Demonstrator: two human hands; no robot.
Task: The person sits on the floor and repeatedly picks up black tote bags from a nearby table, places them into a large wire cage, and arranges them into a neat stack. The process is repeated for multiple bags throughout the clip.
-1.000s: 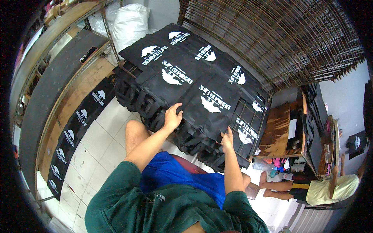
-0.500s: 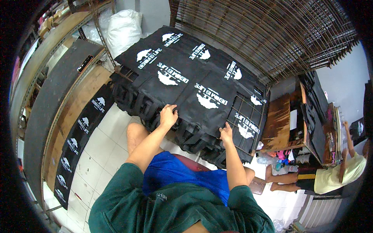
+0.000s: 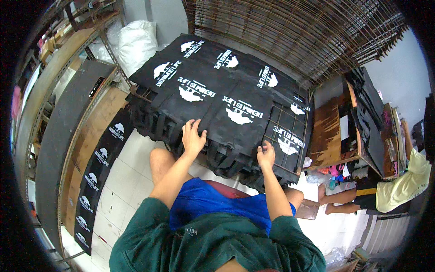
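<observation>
Black cloth bags with white prints lie flat across a wire rack (image 3: 282,121) in front of me, their straps hanging in a dark bunch over the near edge. One black bag (image 3: 217,129) lies between my hands. My left hand (image 3: 194,138) rests on its near left part, fingers spread and pointing away from me. At its near right corner, beside the bare wires, is my right hand (image 3: 266,155), its fingers loosely bent and apart. Neither hand appears to grip anything. The undersides of the fingers are hidden.
A stack of wire racks (image 3: 290,31) leans along the back. Shelving with a row of printed black pieces (image 3: 103,155) stands at left, near a white sack (image 3: 137,45). At right are a wooden cabinet (image 3: 330,140) and another person (image 3: 401,186).
My fingers have loosened at the bag's near edge: the left hand has spread out, and the right has opened from a pinch. The view has shifted slightly.
</observation>
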